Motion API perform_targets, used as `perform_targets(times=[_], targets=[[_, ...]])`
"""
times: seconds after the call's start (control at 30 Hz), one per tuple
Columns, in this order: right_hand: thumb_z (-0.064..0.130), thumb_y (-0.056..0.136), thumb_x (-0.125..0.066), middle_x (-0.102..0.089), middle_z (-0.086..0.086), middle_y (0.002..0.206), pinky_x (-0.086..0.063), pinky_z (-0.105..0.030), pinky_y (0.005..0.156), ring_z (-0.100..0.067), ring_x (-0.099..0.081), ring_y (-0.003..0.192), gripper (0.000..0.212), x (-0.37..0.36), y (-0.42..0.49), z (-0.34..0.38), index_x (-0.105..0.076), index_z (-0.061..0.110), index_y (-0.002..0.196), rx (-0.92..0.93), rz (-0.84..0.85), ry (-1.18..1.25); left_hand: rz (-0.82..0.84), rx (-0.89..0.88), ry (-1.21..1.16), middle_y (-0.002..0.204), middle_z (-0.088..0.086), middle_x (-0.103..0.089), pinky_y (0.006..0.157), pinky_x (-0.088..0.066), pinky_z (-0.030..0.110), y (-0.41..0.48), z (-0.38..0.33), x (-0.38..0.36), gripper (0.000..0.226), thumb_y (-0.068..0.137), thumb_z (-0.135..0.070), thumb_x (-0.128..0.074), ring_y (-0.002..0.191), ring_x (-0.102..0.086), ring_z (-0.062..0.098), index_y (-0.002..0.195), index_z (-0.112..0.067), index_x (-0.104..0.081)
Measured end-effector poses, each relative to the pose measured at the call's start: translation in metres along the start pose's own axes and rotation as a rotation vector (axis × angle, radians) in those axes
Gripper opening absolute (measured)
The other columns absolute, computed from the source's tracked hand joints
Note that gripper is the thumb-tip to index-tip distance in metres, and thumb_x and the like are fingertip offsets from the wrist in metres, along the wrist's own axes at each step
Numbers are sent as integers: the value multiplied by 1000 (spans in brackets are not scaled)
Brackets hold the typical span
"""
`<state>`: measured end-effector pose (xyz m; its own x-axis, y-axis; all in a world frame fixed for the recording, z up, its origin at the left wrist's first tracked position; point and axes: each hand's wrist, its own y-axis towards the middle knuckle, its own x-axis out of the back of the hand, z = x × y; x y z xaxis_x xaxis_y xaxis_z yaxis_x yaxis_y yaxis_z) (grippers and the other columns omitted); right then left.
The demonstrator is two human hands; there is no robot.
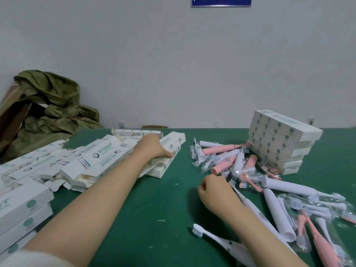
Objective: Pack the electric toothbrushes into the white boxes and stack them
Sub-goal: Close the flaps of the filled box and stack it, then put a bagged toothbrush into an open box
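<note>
Green felt-like bench (154, 201). Left hand (154, 149) reaches out onto the heap of open white boxes (107, 157): long flat cardboard cartons with teal print and end flaps hanging loose. Its thumb lies along the near side of one box (173, 143). The other fingers are hidden behind the hand, so I cannot tell whether they are spread or curled.

Right hand (215, 191) sits at the near edge of the toothbrush pile (227, 160), which is smooth pink and white cylindrical handles mixed with brush heads in crinkly clear sleeves (308, 205). Its fingers are curled under, and I cannot tell what they pinch, if anything.

More white and pink toothbrushes lie at near right. One white toothbrush (212, 237) with a bristled head lies alone by the right forearm.

A stack of closed boxes (277, 143) stands far right, leaning a bit, touching the pile. Another closed stack (25, 205) is at near left.

Crumpled olive bag (52, 105) and brown carton (11, 108) are back left against the pale wall. Blue sign (221, 1) at the top.
</note>
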<state>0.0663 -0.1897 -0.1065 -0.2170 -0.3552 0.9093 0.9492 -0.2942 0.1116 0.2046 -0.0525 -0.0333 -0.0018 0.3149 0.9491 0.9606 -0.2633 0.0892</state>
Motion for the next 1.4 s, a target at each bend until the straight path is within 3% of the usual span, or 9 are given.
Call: perform_targets(times=[0.1,0.3,0.5,0.63,0.7,0.8,0.87,1.13,1.4], targets=[[16,91,-41,-37,-4,63,-29,-29,56,-27,-41,67,33,-1,-1,2,-28,14,60,18,4,-43,25,60,-27,105,3,-61,64,-44,28,31,-9,-10,56,73,-43,-77,87,-57,21,113,-11,-56],[13,92,-40,-36,-3,65,-29,-31,54,-29,-45,69,29,-2,-3,3,-32,12,64,35,26,-80,-49,138,53,107,2,-59,62,-39,27,50,-14,-38,53,76,-40,-76,97,-57,20,115,-14,-53],[13,92,-40,-33,-2,66,-24,-31,50,-28,-42,70,30,-5,-2,2,-31,11,63,50,38,-119,-60,149,30,101,2,-59,48,-29,24,49,-1,-50,45,79,-44,-71,82,-49,17,104,-13,-49],[13,91,-40,-34,-2,66,-23,-31,47,-26,-41,66,30,-6,-3,1,-31,11,62,64,30,-135,-29,101,28,128,6,-53,79,-40,31,46,4,-52,64,82,-53,-62,114,-49,26,128,-11,-47],[14,91,-41,-36,-2,65,-22,-29,45,-24,-40,61,30,-5,0,0,-32,11,62,59,26,-118,-58,105,4,129,9,-52,85,-38,34,37,11,-48,55,89,-50,-52,118,-45,29,126,-10,-49],[15,91,-43,-37,-3,64,-25,-29,48,-26,-42,65,31,-4,0,0,-32,12,61,54,28,-114,-159,167,-234,114,13,-61,66,-40,30,15,36,-41,25,96,-24,-42,91,-53,24,106,-6,-57],[16,91,-43,-36,-3,64,-30,-29,53,-26,-43,67,33,-6,-2,0,-32,12,60,62,28,-113,-245,199,-353,116,8,-61,72,-44,31,-3,60,-38,22,93,-13,-44,93,-56,24,109,-10,-60],[18,91,-45,-55,-12,85,-43,-30,67,-28,-54,79,22,-4,-5,4,-47,9,71,56,49,-117,-13,278,67,140,21,-36,102,-33,42,-62,91,-48,67,82,-45,-66,129,-31,38,131,-7,-39],[16,90,-45,-51,-9,78,-43,-30,65,-25,-51,72,21,-3,-4,3,-47,8,72,44,42,-116,-205,253,-3,125,19,-49,86,-40,39,-73,79,-9,55,86,-38,-62,114,-46,36,125,-5,-41]])
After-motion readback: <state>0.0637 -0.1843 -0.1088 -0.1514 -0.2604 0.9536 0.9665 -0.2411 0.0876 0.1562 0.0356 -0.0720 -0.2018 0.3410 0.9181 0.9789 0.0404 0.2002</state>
